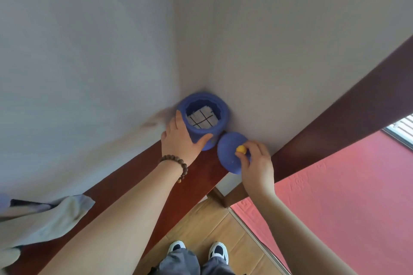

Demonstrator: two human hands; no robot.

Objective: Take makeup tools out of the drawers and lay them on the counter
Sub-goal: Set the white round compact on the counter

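Corner of two pale walls (89, 51), meeting above a dark reddish-brown ledge (192, 183) that runs from near left to the far corner, then out toward the right.

Blue jar (209, 116): stands on the ledge, pushed into the far corner, mouth open. Inside, pale contents crossed by dark lines; what they are cannot be made out.

Blue lid (228, 152): off the jar, just right of it, tilted, with a yellow knob (241, 149). Its near edge is hidden behind the right hand.

Left hand (182, 140): fingers and thumb spread and wrapped against the jar's near side. A brown bead bracelet (176, 164) sits on the wrist.

Right hand (257, 164): fingertips pinched together on the knob, holding the lid.

Pale cloth (42, 219): lies on the ledge at near left, partly cut off by the edge.

Below: wooden floor (201, 225), red patterned surface (335, 196) to the right, two black-and-white shoes (218, 250) and grey trouser legs, cut off at the bottom. No drawers or makeup tools can be identified.
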